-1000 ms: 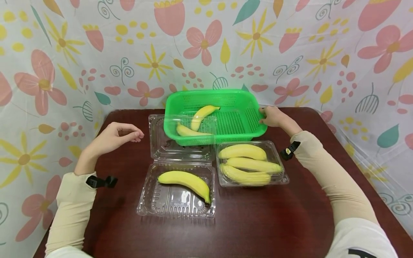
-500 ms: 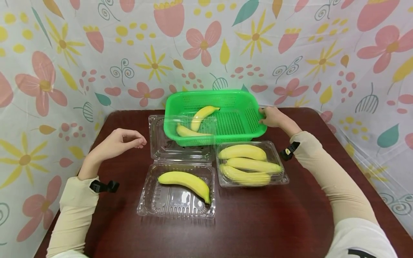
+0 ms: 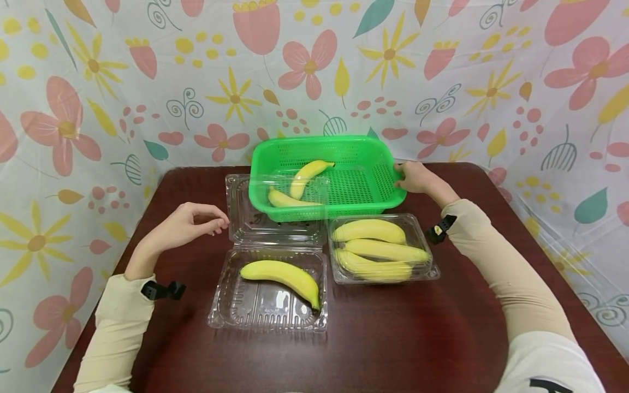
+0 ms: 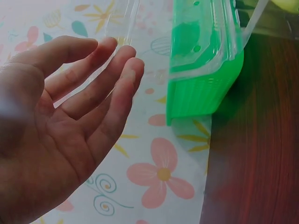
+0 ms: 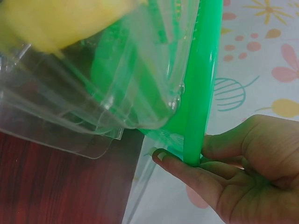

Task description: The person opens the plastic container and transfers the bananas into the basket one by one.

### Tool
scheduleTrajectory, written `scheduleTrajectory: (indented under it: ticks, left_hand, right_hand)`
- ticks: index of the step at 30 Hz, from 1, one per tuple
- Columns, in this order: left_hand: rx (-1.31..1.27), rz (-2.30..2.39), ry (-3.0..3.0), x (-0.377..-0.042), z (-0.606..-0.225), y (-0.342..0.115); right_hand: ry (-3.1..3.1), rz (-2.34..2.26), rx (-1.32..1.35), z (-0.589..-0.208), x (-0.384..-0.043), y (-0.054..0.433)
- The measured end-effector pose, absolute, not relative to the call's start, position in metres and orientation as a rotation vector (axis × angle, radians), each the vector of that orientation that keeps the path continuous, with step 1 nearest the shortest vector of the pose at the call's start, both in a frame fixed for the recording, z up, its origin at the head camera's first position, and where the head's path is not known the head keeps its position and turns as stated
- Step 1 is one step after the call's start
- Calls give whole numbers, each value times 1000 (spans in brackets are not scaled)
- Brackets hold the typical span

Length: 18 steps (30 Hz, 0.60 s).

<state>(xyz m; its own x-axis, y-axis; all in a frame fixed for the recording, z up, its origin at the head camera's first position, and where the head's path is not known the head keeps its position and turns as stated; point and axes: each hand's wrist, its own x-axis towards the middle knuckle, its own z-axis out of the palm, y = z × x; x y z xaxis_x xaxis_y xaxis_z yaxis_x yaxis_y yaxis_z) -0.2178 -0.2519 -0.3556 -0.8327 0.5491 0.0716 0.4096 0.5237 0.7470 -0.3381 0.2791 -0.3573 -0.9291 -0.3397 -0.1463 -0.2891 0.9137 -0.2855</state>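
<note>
My right hand (image 3: 415,177) pinches the right rim of a green plastic basket (image 3: 339,212); the right wrist view shows thumb and fingers on both sides of the rim (image 5: 198,116). Two bananas lie in the basket, one banana (image 3: 307,177) behind the other. My left hand (image 3: 189,226) hovers with loosely bent fingers, holding nothing, its fingertips close to the raised lid (image 3: 243,218) of an open clear clamshell box (image 3: 223,305). Inside that box rests a single banana (image 3: 280,275). In the left wrist view the palm and relaxed fingers (image 4: 107,102) face the camera.
To the right of the open box, a closed clear clamshell box (image 3: 425,270) holds several bananas (image 3: 385,251). Everything stands on a dark red-brown table (image 3: 383,338). A flowered curtain (image 3: 314,71) hangs right behind the basket.
My left hand has moved right and slightly toward me, closer to the open box's lid. My right hand has stayed at the basket rim, and the boxes and bananas have not moved.
</note>
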Motion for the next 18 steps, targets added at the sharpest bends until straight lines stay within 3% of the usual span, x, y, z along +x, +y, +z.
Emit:
scheduleTrajectory:
  ticks: [18]
  left_hand:
    - [1037, 853, 2549, -199, -352, -202]
  right_hand:
    - [2883, -413, -468, -357, -337, 279]
